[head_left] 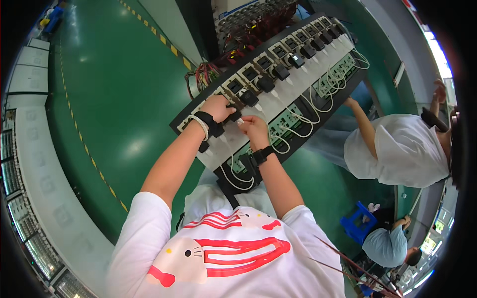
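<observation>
At frame centre, the left hand [217,107] grips a black clamp fixture [233,115] on the long black test worktop [318,107]; the right hand [254,127] pinches a small white connector [240,120]. Seating step underway; next needs fine alignment.

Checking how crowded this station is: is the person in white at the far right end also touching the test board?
Yes, that person's hand reaches the right end of the test board, while the wearer's hands work at its left end.
</observation>
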Tool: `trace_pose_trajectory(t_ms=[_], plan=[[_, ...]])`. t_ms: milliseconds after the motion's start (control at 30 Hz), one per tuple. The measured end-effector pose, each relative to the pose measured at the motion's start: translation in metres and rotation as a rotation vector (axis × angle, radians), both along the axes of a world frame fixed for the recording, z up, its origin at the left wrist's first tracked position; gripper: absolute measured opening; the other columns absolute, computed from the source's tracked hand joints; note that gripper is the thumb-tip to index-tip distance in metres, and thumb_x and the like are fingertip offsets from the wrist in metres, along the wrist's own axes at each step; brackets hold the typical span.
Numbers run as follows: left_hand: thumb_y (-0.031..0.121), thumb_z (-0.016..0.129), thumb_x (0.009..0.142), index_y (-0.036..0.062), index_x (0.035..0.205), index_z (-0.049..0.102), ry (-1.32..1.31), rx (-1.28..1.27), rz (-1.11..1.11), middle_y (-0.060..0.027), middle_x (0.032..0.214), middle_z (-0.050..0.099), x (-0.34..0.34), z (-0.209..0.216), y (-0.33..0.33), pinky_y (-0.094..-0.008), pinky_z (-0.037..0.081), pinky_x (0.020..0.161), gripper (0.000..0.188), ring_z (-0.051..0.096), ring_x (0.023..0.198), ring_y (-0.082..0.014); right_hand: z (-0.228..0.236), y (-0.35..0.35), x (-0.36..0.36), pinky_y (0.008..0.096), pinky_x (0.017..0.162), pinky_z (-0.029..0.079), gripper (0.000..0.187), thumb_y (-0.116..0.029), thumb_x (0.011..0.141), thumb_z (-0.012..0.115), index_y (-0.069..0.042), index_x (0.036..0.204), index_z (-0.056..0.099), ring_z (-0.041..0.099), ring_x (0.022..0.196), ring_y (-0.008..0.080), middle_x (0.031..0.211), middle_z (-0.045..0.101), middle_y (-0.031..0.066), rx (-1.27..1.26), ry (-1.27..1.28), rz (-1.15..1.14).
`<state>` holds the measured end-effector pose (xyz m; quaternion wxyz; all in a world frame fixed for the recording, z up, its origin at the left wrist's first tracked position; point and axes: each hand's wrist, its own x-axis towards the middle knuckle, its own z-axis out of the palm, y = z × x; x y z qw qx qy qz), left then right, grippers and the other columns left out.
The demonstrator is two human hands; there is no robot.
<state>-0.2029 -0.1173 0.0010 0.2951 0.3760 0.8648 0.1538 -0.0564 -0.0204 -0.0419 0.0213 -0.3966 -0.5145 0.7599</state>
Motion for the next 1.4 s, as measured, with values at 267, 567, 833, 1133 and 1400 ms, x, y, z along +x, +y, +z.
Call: trace_pose_trajectory(t_ms=[267, 567, 833, 1133, 1400], plan=[[0.037, 0.064, 0.078, 0.0007, 0.094, 0.066, -0.128, -0.023, -0.063, -0.0216, 0.090, 0.064, -0.016, 0.009, 0.003, -0.0449, 0.048, 0.077, 0.040, 0.061, 0.088, -0.0369, 0.049, -0.001, 0.005, 0.0414, 0.077, 0.045, 0.040, -0.015, 0.078, 0.066, -0.001, 0.113, 0.053, 0.055, 0.090, 0.0362, 0.094, 0.059, 0.0175, 1.122, -0.037, 0.394], [0.032, 0.058, 0.084, 0.0003, 0.110, 0.059, 0.217, 0.293, 0.241, -0.0209, 0.100, 0.063, 0.033, 0.059, -0.037, -0.0377, 0.047, 0.083, 0.042, 0.061, 0.093, -0.0332, -0.023, 0.026, 0.155, 0.0352, 0.082, 0.044, 0.029, -0.025, 0.089, 0.054, -0.003, 0.107, 0.053, 0.054, 0.086, 0.0258, 0.098, 0.056, 0.0080, 0.803, -0.044, -0.651], [0.013, 0.058, 0.087, -0.0005, 0.104, 0.061, 0.214, 0.382, 0.682, -0.0113, 0.095, 0.064, 0.241, 0.048, -0.142, -0.0301, 0.049, 0.076, 0.022, 0.062, 0.082, -0.0193, -0.114, 0.013, 0.183, 0.0442, 0.109, 0.022, 0.059, -0.053, 0.092, 0.039, -0.006, 0.125, 0.047, 0.044, 0.118, 0.0279, 0.129, 0.049, 0.0089, -0.852, 0.244, -0.656], [0.015, 0.059, 0.083, 0.0019, 0.104, 0.062, 0.035, 0.212, 0.677, -0.0154, 0.100, 0.063, 0.366, 0.032, -0.113, -0.0344, 0.049, 0.078, 0.025, 0.062, 0.087, -0.0272, -0.111, 0.073, 0.202, 0.0562, 0.103, 0.018, 0.047, -0.049, 0.088, 0.045, -0.018, 0.122, 0.053, 0.041, 0.116, 0.0236, 0.124, 0.054, 0.0013, -0.533, -0.209, -0.175], [0.030, 0.058, 0.083, 0.0048, 0.106, 0.063, -0.408, 0.078, 0.038, -0.0141, 0.096, 0.066, 0.413, -0.064, -0.013, -0.0373, 0.048, 0.081, 0.034, 0.062, 0.089, -0.0277, -0.173, 0.172, 0.335, 0.0426, 0.081, 0.046, 0.036, -0.034, 0.082, 0.049, -0.004, 0.092, 0.065, 0.059, 0.092, 0.0373, 0.094, 0.064, 0.0188, 0.701, -0.155, 0.306]])
